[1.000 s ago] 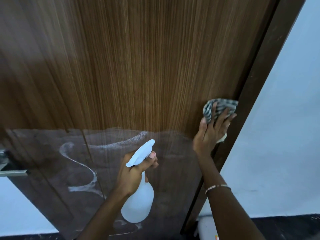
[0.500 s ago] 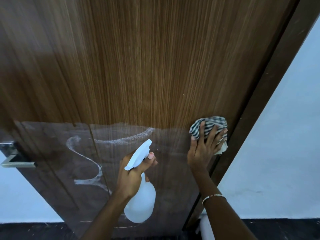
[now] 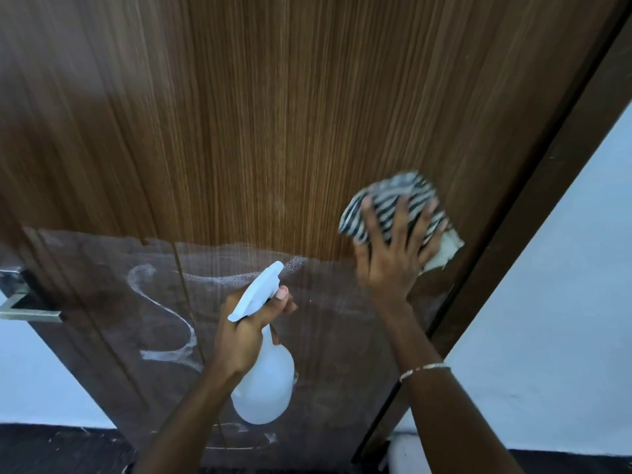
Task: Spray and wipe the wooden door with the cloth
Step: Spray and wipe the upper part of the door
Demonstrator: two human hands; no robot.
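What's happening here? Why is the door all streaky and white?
A person is cleaning a wooden door. The right hand presses a striped cloth flat against the door, close to its right edge. The left hand grips a white spray bottle in front of the lower part. The white streaks are spray on that lower part, not yet wiped off.
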